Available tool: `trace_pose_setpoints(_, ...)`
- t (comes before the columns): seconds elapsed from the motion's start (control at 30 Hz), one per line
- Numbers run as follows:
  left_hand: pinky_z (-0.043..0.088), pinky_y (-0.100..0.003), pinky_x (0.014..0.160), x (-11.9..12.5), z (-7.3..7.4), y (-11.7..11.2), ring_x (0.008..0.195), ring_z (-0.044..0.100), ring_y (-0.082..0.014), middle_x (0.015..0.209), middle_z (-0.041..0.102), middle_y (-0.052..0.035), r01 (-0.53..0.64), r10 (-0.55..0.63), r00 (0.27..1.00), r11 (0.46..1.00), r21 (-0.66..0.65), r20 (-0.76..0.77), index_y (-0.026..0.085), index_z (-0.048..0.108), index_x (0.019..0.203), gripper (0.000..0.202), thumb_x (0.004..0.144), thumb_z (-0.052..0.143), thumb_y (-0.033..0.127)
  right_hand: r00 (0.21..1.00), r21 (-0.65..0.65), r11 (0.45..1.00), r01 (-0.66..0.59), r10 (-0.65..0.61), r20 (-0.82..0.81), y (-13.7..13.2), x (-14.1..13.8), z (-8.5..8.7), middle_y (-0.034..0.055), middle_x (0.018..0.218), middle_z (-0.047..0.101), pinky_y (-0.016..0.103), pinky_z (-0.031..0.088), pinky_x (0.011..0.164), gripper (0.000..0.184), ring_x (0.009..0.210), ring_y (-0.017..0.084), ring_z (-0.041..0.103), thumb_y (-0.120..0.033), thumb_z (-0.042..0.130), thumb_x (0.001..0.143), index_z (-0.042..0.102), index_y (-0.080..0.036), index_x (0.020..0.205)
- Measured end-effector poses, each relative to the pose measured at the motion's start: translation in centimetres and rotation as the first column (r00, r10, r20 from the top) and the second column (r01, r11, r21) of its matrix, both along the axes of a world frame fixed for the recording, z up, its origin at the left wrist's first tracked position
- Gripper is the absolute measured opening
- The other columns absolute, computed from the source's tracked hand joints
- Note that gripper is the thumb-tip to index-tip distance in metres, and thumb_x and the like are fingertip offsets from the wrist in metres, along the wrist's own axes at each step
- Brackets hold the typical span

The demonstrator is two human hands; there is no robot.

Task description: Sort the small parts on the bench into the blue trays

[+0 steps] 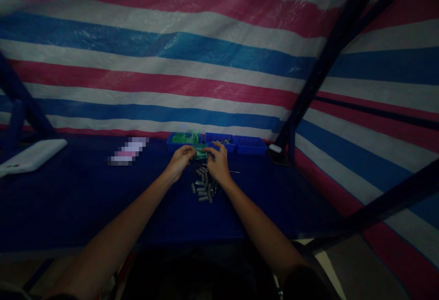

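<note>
My left hand (181, 163) pinches the left side of a small green see-through piece (200, 152), held just above the table. On its right side, my right hand (218, 163) has its thumb and fingers bent against the same piece. The picture is too dark to show its exact kind. Below the hands lies a loose pile of short grey metal cylinders (203, 190). A thin metal rod (235, 172) sticks out to the right from behind my right hand.
Along the back stand a blue bin (174, 146) with green pieces, a second blue bin (230, 146) with metal parts, and a third blue bin (251, 145). A white device (34, 154) lies far left; a small white case (275, 148) sits right. Dark posts (308, 73) frame striped sheeting.
</note>
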State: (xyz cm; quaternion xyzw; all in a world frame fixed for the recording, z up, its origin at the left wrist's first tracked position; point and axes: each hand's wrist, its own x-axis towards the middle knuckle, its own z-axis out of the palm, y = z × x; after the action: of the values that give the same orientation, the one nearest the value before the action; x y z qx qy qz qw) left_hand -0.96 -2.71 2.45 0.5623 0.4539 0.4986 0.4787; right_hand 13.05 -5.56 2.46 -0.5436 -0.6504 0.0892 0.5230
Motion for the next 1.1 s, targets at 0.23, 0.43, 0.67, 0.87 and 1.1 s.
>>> trace_pose_setpoints(0.23, 0.042, -0.029, 0.075, 0.6, 0.4, -1.3, 0.085, 0.052, -0.0167, 0.088, 0.056, -0.0030, 0.078, 0.162, 0.906, 0.844, 0.530, -0.391, 0.019, 0.059, 0.084, 0.013, 0.075, 0.051, 0.024, 0.805, -0.242, 0.894, -0.376, 0.186, -0.563, 0.6, 0.5, 0.4, 0.0008, 0.060, 0.056, 0.023, 0.040, 0.052, 0.039, 0.055, 0.012, 0.052, -0.048, 0.041, 0.079, 0.061, -0.015, 0.071)
trace_pose_setpoints(0.43, 0.038, -0.032, 0.087, 1.1, 0.2, -1.4, 0.099, 0.049, -0.0189, 0.098, 0.055, -0.0047, 0.123, 0.154, 0.883, 0.836, 0.535, -0.444, 0.021, 0.064, 0.094, 0.022, 0.076, 0.052, 0.025, 0.886, -0.136, 0.967, -0.214, 0.134, -0.443, 1.1, 0.9, -0.3, -0.0012, 0.064, 0.060, 0.023, 0.041, 0.055, 0.023, 0.057, 0.012, 0.052, -0.036, 0.048, 0.074, 0.060, -0.016, 0.075)
trace_pose_setpoints(0.67, 0.037, -0.024, 0.053, 0.1, 0.5, -0.5, 0.056, 0.053, -0.0113, 0.084, 0.065, -0.0089, 0.117, -0.122, 0.992, 0.978, -0.174, -0.018, 0.011, 0.063, 0.085, 0.050, 0.077, 0.040, 0.055, 0.988, 0.034, 0.988, -0.152, 0.152, 0.023, 0.8, 1.2, -0.5, 0.0034, 0.092, 0.063, 0.030, 0.041, 0.084, 0.029, 0.089, 0.016, 0.055, -0.009, 0.042, 0.070, 0.066, -0.020, 0.083)
trace_pose_setpoints(0.87, 0.029, -0.020, 0.046, -0.1, -0.3, -0.2, 0.045, 0.046, -0.0064, 0.067, 0.060, -0.0003, 0.136, -0.142, 0.990, 0.978, -0.161, -0.026, 0.014, 0.059, 0.079, 0.029, 0.063, 0.063, 0.038, 0.977, 0.088, 0.989, -0.121, 0.103, 0.189, 0.1, 0.6, -0.3, 0.0046, 0.113, 0.054, 0.036, 0.032, 0.097, 0.036, 0.113, 0.018, 0.041, 0.000, 0.039, 0.064, 0.068, -0.020, 0.073)
trace_pose_setpoints(1.1, 0.033, -0.021, 0.045, -0.2, -0.1, -0.5, 0.044, 0.046, -0.0080, 0.059, 0.051, 0.0050, -0.068, 0.163, 0.947, 0.944, 0.323, -0.277, 0.017, 0.054, 0.083, 0.018, 0.069, 0.055, 0.029, 0.994, -0.074, 0.993, -0.094, 0.089, -0.060, 0.3, 0.3, -0.2, 0.0048, 0.080, 0.058, 0.028, 0.042, 0.072, 0.020, 0.078, 0.016, 0.053, -0.022, 0.048, 0.074, 0.067, -0.015, 0.074)
